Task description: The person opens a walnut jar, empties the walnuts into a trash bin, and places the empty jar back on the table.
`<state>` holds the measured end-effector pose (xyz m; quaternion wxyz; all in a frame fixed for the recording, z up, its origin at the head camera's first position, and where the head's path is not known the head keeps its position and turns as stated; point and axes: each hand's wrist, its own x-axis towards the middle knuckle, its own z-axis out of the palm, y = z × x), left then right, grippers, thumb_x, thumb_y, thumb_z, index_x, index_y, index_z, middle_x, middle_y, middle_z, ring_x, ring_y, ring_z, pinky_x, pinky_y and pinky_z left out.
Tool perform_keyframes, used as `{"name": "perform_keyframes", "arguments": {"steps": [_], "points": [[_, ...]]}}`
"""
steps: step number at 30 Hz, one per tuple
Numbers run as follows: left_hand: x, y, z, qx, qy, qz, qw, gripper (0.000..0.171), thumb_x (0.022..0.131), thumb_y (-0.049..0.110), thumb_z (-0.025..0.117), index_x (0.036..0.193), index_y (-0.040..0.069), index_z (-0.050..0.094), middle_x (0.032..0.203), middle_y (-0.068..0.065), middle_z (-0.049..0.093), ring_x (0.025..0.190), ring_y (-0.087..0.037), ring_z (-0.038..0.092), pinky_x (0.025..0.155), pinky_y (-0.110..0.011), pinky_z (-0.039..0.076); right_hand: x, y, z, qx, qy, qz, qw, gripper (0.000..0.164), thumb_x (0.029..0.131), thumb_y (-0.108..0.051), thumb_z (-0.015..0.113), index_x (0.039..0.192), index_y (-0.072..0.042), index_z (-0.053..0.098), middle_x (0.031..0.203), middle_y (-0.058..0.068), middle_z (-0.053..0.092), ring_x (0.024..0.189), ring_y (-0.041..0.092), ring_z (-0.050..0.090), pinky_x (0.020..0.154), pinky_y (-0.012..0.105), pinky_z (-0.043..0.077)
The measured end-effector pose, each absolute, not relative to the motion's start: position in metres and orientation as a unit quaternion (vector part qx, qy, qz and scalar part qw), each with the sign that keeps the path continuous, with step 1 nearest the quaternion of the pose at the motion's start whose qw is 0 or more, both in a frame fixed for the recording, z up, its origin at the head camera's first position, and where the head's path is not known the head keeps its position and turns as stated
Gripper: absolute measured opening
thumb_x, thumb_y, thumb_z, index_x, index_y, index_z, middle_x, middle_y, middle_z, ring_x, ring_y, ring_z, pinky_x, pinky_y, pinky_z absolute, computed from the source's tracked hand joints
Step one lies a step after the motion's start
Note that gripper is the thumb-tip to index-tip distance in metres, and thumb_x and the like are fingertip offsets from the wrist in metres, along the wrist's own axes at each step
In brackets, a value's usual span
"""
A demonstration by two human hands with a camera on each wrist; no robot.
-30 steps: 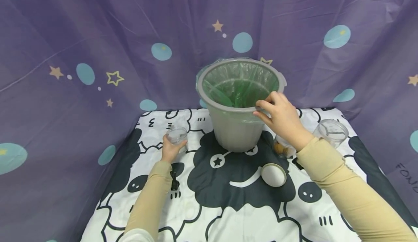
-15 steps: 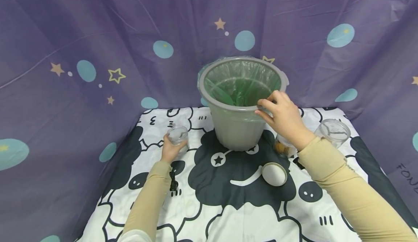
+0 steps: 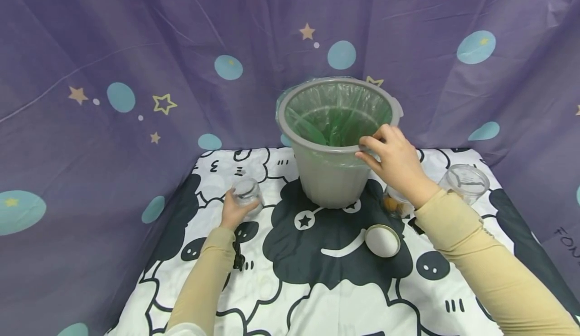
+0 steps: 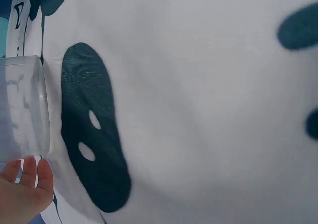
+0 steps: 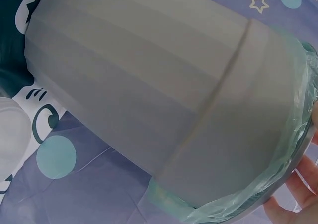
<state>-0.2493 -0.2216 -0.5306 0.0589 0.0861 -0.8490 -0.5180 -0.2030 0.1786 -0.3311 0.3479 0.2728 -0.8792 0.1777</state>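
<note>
In the head view, my left hand (image 3: 234, 211) grips a clear jar (image 3: 255, 201) on the left of the cloth. The left wrist view shows that jar's clear side (image 4: 22, 110) with fingertips (image 4: 44, 177) against it. A grey trash bin (image 3: 328, 180) stands at the back centre, lined with a thin green bag (image 3: 337, 119) folded over its rim. My right hand (image 3: 399, 164) pinches the front right of this rim, thumb outside. Up close in the right wrist view, fingers (image 5: 298, 189) hold the rim where the liner (image 5: 233, 206) wraps over it.
A round lid (image 3: 382, 241) lies on the sheep-patterned cloth (image 3: 335, 306). Behind my right forearm are a clear container with orange-brown contents (image 3: 393, 205) and another clear jar (image 3: 466, 182). A purple curtain (image 3: 254, 18) hangs close behind the bin.
The jar in my left hand has tipped slightly. My right hand keeps its hold on the bin's rim, and the head view has shifted a little.
</note>
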Motion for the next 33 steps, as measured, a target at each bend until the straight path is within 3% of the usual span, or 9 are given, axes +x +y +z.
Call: {"name": "perform_keyframes", "arguments": {"steps": [10,17,24,33], "points": [[-0.245,-0.226,-0.540,0.084,-0.853,-0.514,0.042,0.098,0.073,0.013,0.080,0.148,0.005,0.017,0.145,-0.022,0.034,0.134,-0.038,0.034,0.113,-0.047,0.026,-0.203,0.179,-0.332,0.274,-0.876,0.183,0.352,0.020,0.081,-0.019,0.075,0.095,-0.007,0.068,0.085,0.013,0.047,0.076,0.030,0.047,0.057,0.040,0.040],[-0.244,-0.232,-0.534,0.098,-0.862,-0.496,-0.027,0.105,0.077,0.018,0.077,0.148,0.003,0.002,0.148,-0.028,0.023,0.138,-0.043,0.025,0.114,-0.050,0.023,-0.203,0.179,-0.332,0.274,-0.876,0.183,0.353,0.020,0.081,-0.018,0.075,0.095,-0.007,0.068,0.085,0.013,0.047,0.077,0.031,0.048,0.057,0.041,0.041],[-0.243,-0.238,-0.524,0.117,-0.869,-0.477,-0.068,0.112,0.080,0.026,0.075,0.149,0.006,-0.011,0.149,-0.032,0.020,0.136,-0.046,0.026,0.111,-0.052,0.028,-0.203,0.179,-0.332,0.275,-0.876,0.183,0.352,0.020,0.081,-0.019,0.075,0.095,-0.007,0.068,0.086,0.013,0.047,0.077,0.032,0.049,0.057,0.042,0.041],[-0.240,-0.243,-0.503,0.103,-0.873,-0.473,-0.062,0.097,0.085,0.034,0.070,0.152,0.012,0.004,0.150,-0.024,0.023,0.137,-0.042,0.026,0.110,-0.053,0.029,-0.203,0.179,-0.332,0.277,-0.874,0.183,0.354,0.019,0.081,-0.019,0.075,0.095,-0.008,0.067,0.087,0.014,0.048,0.079,0.033,0.049,0.057,0.042,0.042]]}}
